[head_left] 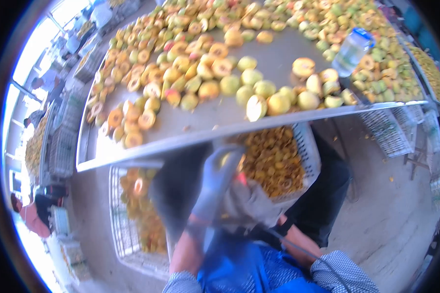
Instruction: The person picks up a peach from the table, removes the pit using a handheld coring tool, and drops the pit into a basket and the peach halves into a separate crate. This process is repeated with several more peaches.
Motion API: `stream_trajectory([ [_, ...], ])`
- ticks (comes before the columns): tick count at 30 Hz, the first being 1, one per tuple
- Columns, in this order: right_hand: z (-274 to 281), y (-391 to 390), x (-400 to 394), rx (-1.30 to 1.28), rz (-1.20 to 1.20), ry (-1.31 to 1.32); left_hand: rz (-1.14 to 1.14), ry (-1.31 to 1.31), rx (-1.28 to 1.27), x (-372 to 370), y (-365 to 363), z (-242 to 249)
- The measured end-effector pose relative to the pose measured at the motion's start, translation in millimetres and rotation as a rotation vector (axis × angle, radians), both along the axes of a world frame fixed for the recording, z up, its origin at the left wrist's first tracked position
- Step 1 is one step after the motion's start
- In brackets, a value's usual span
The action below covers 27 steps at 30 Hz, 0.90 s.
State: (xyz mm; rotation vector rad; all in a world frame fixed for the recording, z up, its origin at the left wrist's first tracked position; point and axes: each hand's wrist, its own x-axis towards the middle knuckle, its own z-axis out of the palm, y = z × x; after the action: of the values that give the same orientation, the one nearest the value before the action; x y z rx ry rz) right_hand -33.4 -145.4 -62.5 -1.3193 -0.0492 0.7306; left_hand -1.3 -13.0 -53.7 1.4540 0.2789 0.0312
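My left hand point(218, 168), in a pale glove, is closed on a yellow-green fruit point(226, 159) just below the table edge. Close on its right, my right hand point(252, 198), also gloved, is blurred by motion; something small and red point(242, 178) shows at its fingers, too smeared to identify. Beneath and beyond the hands stands a white crate point(309, 151) of small fruit pieces. Halved and whole fruits point(278, 103) lie on the metal table point(181, 119) ahead.
A bottle with a blue cap point(349, 52) stands on the table at the right. Another white crate point(116, 215) of fruit sits at lower left. Stacked crates point(388, 132) are on the floor at right. A person in pink point(33, 217) is at far left.
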Motion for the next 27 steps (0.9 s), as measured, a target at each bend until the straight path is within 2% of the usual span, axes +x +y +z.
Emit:
stream_trajectory([
  [2, -3, 2, -2, -0.047, -0.056, -0.168, 0.013, -0.004, 0.061, -3, 0, -6],
  [4, -1, 2, -3, -0.01, 0.005, 0.009, -0.01, -0.086, 0.206, -5, 1, -6],
  [5, 1, 1, -4, -0.015, -0.009, -0.012, -0.013, -0.076, 0.124, -5, -2, -2],
  [7, 5, 2, -7, 0.204, 0.012, 0.229, -0.017, -0.075, 0.042, -5, -4, 4],
  [10, 9, 1, -12, 0.215, 0.011, 0.307, -0.069, -0.065, -0.013, -6, -2, 9],
  [12, 10, 1, -14, 0.198, 0.032, 0.247, -0.181, -0.018, -0.12, -6, 4, 13],
  [14, 15, 2, -17, 0.285, 0.025, 0.242, -0.223, -0.073, -0.08, -8, 3, 15],
  [15, 20, -1, -17, 0.281, 0.015, 0.236, -0.15, -0.153, 0.015, -9, -1, 16],
  [16, 29, -4, -17, 0.383, 0.053, 0.367, -0.073, -0.232, 0.112, -9, -3, 17],
  [17, 34, -5, -17, 0.487, 0.099, 0.503, -0.054, -0.276, 0.099, -10, -4, 16],
  [20, 27, -3, -16, 0.439, 0.1, 0.498, -0.088, -0.257, 0.022, -10, 0, 18],
  [21, 18, -1, -15, 0.436, 0.106, 0.496, -0.118, -0.168, -0.034, -11, 0, 21],
  [23, 8, 5, -19, 0.222, 0.123, -0.047, -0.189, -0.167, -0.043, -4, 5, 22],
  [24, 2, 3, -23, 0.225, 0.137, -0.016, -0.259, -0.148, -0.05, -7, 9, 18],
  [25, 7, 2, -22, 0.254, 0.131, 0.018, -0.225, -0.181, 0.069, -7, 11, -8],
  [26, 10, 0, -21, 0.281, 0.13, 0.062, -0.27, -0.146, -0.006, -6, 13, -7],
  [27, 14, -7, -14, 0.497, 0.23, 0.325, -0.391, -0.129, -0.293, -6, 12, 13],
])
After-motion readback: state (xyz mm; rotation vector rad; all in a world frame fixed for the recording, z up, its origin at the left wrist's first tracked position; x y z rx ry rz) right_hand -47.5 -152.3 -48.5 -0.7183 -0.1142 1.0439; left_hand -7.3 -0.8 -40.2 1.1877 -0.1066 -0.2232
